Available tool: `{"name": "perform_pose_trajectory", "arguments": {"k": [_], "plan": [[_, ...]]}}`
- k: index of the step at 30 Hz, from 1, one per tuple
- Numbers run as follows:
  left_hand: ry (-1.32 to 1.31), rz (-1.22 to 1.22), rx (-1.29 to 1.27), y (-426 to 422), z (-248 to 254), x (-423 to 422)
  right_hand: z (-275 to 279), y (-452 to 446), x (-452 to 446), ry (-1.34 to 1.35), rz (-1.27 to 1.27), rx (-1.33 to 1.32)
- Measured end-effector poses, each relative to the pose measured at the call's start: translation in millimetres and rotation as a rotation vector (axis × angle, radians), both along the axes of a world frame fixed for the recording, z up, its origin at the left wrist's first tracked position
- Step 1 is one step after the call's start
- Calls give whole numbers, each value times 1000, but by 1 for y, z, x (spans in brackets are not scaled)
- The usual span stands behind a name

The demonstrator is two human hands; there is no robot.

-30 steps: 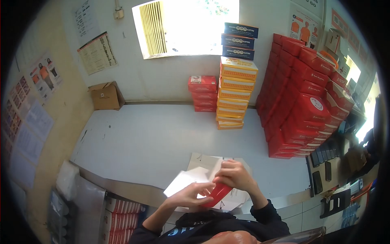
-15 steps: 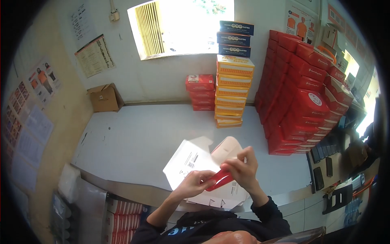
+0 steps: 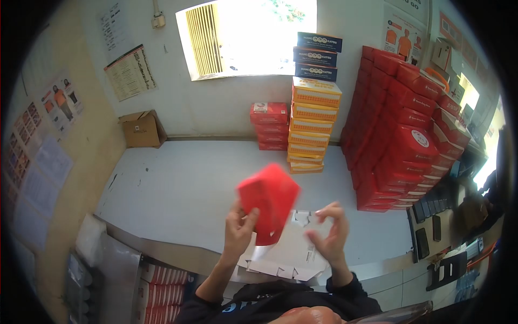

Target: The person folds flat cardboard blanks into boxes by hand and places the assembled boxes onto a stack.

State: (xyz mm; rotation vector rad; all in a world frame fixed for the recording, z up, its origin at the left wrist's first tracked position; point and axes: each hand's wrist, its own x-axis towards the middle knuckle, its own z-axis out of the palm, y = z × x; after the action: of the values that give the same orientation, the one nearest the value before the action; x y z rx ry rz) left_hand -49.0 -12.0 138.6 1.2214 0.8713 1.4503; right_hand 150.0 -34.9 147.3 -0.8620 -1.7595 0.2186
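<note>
My left hand (image 3: pixel 238 231) grips the lower left side of a red folded carton (image 3: pixel 270 197), which is tilted above the table and slightly blurred. To its right, my right hand (image 3: pixel 332 232) is raised with thumb and fingers apart and nothing between them. Beneath both hands, flat white-grey cardboard (image 3: pixel 294 248) lies at the table's front edge, partly covered by the red carton.
Red boxes (image 3: pixel 402 129) form a tall stack on the right. Yellow boxes (image 3: pixel 310 124) with dark blue boxes (image 3: pixel 317 56) on top stand at the back, beside small red boxes (image 3: pixel 270 127). A brown carton (image 3: pixel 141 129) sits at the back left corner.
The carton was turned and lifted, so its red outer face now shows instead of its white inside. My right hand has let go of it and moved right.
</note>
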Motion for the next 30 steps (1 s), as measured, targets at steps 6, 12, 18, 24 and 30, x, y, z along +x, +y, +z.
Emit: {"name": "perform_pose_trajectory", "arguments": {"k": [6,12,18,24,30], "plan": [[321,342,402,-6,-7,10,-3,11,-28,135,11,-412],[155,368,301,-20,11,20,35,-4,-38,76,14,-200],[346,152,204,-22,1,8,15,-16,-40,169,-29,-335],[29,6,26,-19,-6,5,48,11,-11,-87,98,-176],[676,-547,-378,-28,17,-26,30,51,30,-288,320,-639]]}}
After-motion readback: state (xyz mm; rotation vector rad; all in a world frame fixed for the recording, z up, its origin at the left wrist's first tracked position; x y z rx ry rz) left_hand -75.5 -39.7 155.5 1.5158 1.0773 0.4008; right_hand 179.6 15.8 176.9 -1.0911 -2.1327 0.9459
